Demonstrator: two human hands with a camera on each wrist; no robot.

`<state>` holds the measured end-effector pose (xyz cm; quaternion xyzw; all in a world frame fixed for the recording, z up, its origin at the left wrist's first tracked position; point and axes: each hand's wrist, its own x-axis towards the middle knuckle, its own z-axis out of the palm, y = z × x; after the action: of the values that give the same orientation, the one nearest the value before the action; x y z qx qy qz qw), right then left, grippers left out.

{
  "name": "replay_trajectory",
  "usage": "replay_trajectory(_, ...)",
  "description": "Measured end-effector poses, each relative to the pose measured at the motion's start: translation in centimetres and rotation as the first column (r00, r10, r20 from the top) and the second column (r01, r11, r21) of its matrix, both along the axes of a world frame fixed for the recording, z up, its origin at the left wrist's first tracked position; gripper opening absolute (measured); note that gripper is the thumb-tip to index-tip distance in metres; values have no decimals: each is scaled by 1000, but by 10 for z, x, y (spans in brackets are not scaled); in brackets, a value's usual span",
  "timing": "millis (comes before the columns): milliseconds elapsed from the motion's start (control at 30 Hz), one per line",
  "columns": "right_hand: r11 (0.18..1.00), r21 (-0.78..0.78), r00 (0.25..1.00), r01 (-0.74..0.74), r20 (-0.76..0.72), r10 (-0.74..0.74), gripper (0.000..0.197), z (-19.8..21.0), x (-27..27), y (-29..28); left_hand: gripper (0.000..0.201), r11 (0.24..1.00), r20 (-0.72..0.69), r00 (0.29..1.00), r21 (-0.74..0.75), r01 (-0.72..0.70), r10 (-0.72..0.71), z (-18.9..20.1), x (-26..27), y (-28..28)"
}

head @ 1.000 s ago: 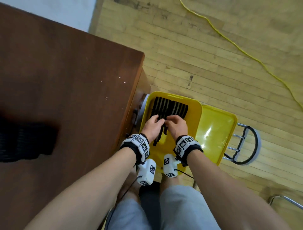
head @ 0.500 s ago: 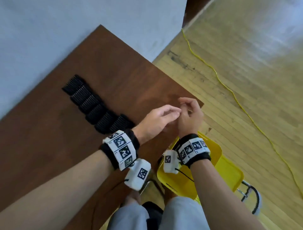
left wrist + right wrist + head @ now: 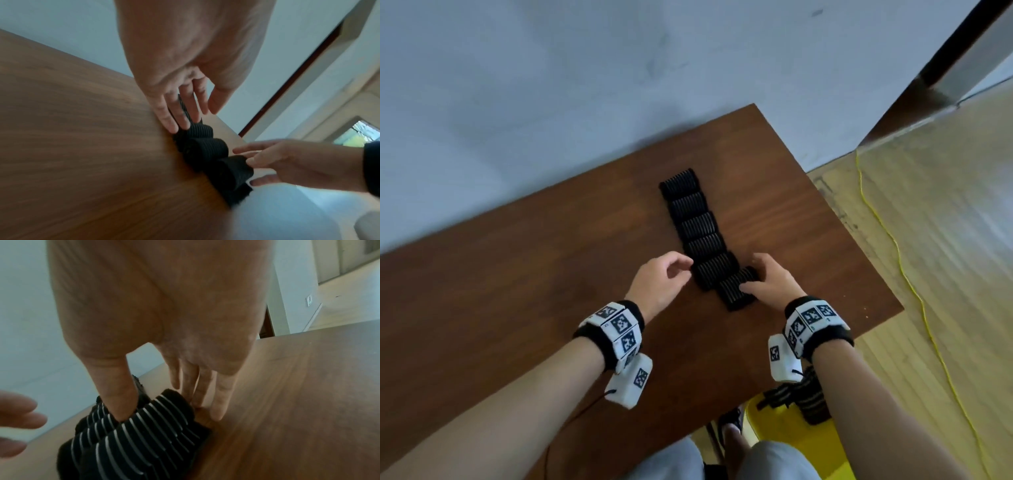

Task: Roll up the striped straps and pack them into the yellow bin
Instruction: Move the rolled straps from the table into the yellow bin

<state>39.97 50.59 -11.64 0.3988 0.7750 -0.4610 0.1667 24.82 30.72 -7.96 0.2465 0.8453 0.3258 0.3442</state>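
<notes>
Brown wooden table (image 3: 524,291) set against pale blue-grey wall (image 3: 551,85). Light wood-plank floor (image 3: 945,240) to the right, crossed by thin yellow cable (image 3: 887,236). Dark door frame (image 3: 959,44) at upper right.

You see: rolled straps (image 3: 702,236) – ribbed matt black cloth, pale thin stripes | table (image 3: 517,274) – smooth brown wood-grain, low sheen | yellow bin (image 3: 774,435) – glossy plastic | floor (image 3: 945,274) – worn wood boards

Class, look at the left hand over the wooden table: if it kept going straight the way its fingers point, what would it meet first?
Most likely the second-nearest rolled strap in the row: the left hand has its fingertips right beside that roll's end. Whether they already touch is unclear; the left wrist view is blurred.
</notes>
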Motion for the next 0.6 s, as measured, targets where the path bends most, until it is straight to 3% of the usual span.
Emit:
replay_trajectory(133,995,75,997,-72,44,69,73,-8,1,2,30,995,-184,978,-56,86,-95,-7,11,12)
replay_trajectory(367,997,8,993,-77,95,76,79,-13,4,-6,54,914,-204,923,-316,254,-327,-20,8,24)
replay_trajectory(500,996,37,995,-83,52,81,56,-19,17,-12,44,895,-295,884,-375,241,-362,-23,6,32)
replay_trajectory(600,999,36,1000,-30,4,29,51,-20,25,-12,42,885,-316,872,-402,235,-375,-26,11,39)
